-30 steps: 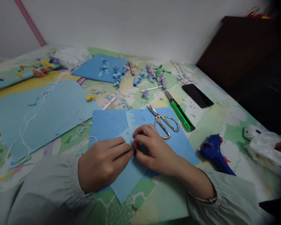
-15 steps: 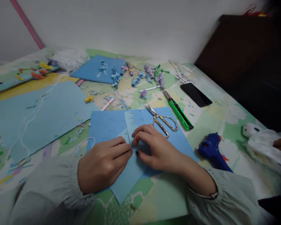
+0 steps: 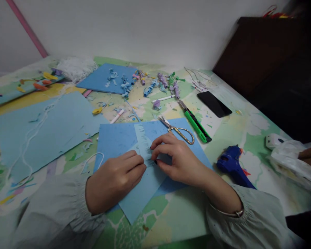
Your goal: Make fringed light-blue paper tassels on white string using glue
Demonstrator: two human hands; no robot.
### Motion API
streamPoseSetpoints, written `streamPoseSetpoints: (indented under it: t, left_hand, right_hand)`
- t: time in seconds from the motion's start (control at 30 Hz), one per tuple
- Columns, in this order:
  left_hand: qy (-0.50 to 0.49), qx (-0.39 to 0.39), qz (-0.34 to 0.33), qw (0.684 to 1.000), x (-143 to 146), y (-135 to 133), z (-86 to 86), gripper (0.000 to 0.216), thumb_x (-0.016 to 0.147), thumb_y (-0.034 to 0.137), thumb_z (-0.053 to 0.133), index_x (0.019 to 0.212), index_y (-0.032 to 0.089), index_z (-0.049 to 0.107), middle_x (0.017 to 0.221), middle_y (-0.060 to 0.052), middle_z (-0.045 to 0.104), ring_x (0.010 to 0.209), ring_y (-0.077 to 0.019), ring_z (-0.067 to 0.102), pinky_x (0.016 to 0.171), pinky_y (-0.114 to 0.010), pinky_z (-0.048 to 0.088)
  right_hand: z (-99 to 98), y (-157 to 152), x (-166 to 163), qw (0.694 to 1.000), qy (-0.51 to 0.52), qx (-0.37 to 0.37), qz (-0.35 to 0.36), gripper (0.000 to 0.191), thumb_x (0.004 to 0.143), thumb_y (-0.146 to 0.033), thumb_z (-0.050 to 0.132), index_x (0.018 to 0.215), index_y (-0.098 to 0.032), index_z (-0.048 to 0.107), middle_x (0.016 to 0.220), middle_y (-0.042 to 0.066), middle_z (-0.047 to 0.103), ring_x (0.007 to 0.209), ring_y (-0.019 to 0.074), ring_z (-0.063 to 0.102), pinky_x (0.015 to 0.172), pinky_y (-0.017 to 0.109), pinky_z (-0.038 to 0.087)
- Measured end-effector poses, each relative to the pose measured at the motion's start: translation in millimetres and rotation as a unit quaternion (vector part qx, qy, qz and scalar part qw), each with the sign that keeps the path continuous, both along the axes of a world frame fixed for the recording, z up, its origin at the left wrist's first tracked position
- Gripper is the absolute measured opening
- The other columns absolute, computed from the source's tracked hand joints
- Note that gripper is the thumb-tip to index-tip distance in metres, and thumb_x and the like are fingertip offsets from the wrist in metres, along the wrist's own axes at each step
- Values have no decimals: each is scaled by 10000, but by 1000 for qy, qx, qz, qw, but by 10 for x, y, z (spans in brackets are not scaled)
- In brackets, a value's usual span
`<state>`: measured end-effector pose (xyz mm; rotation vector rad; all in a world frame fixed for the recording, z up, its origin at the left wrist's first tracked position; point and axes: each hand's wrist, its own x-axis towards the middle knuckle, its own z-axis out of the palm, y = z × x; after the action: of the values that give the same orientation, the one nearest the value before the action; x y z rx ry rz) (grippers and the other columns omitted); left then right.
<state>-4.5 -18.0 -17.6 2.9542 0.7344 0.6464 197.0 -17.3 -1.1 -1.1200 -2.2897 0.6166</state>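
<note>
My left hand (image 3: 114, 180) and my right hand (image 3: 176, 157) meet at the near middle of the table. Both pinch the near end of a light blue fringed paper strip (image 3: 142, 140), whose cut edge points left. The strip lies on a darker blue sheet (image 3: 116, 138), with a light blue sheet (image 3: 140, 197) under my hands. Gold-handled scissors (image 3: 178, 130) lie just beyond my right hand, blades pointing away to the left.
A green utility knife (image 3: 195, 122), a black phone (image 3: 214, 103) and a blue glue gun (image 3: 233, 166) lie to the right. Rolled paper curls (image 3: 158, 83), a white marker (image 3: 116, 116), a large light blue sheet (image 3: 41, 128) and white string (image 3: 75, 67) fill the left and back.
My right hand has shifted slightly up and right along the strip, with its fingertips now pinching the strip's fringed edge. My left hand has stayed where it was.
</note>
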Motion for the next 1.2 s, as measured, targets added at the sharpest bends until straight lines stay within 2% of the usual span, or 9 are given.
streamPoseSetpoints:
  t: [0.17, 0.27, 0.47, 0.63, 0.83, 0.97, 1.2]
  left_hand:
    - [-8, 34, -6, 999, 21, 13, -28, 217, 877, 120, 443, 771, 113, 632, 744, -83, 613, 699, -176, 555, 587, -290, 490]
    - [-34, 29, -2, 999, 41, 27, -45, 197, 860, 111, 465, 760, 92, 633, 718, -92, 610, 675, -183, 548, 572, -300, 482]
    - [-86, -104, 40, 990, 40, 60, -71, 120, 824, 101, 501, 814, 115, 620, 797, -65, 606, 757, -166, 558, 665, -283, 474]
    - [-111, -195, 80, 971, 20, 85, -26, 103, 784, 99, 539, 751, 151, 623, 764, -22, 594, 771, -146, 549, 704, -266, 440]
    - [-132, -244, 136, 951, 20, 73, 14, 124, 735, 113, 568, 701, 180, 666, 761, 0, 525, 712, -116, 526, 643, -229, 422]
    - [-133, -274, 144, 942, 9, 98, 11, 119, 731, 127, 568, 696, 186, 664, 752, 10, 528, 686, -107, 518, 613, -217, 418]
    - [-144, -272, 131, 942, -1, 98, 12, 125, 703, 79, 559, 671, 171, 637, 744, 6, 528, 644, -95, 505, 572, -204, 404]
  right_hand:
    - [-32, 0, -11, 999, -41, 4, 34, 135, 693, -79, 623, 808, -147, 641, 923, 76, 577, 934, 206, 481, 840, 346, 419]
    - [-51, -5, -28, 998, -43, 13, 33, 97, 717, -99, 617, 795, -156, 630, 921, 74, 572, 933, 208, 473, 839, 354, 419]
    - [-129, 1, -79, 997, -6, 71, 30, 68, 747, -117, 616, 795, -164, 613, 997, 77, 570, 979, 212, 451, 863, 358, 410]
    - [-201, 8, -119, 994, 7, 108, 35, 49, 787, -126, 576, 765, -151, 612, 983, 81, 586, 967, 210, 445, 855, 358, 408]
    - [-196, 13, -146, 994, 2, 102, 45, 82, 796, -109, 550, 762, -156, 608, 980, 89, 593, 969, 216, 442, 837, 382, 413]
    - [-180, 11, -154, 996, -4, 80, 47, 86, 794, -104, 542, 779, -165, 602, 981, 83, 585, 979, 212, 444, 840, 371, 412]
    - [-159, 5, -155, 997, -1, 60, 48, 81, 780, -105, 541, 781, -170, 588, 966, 84, 572, 963, 208, 452, 845, 363, 418]
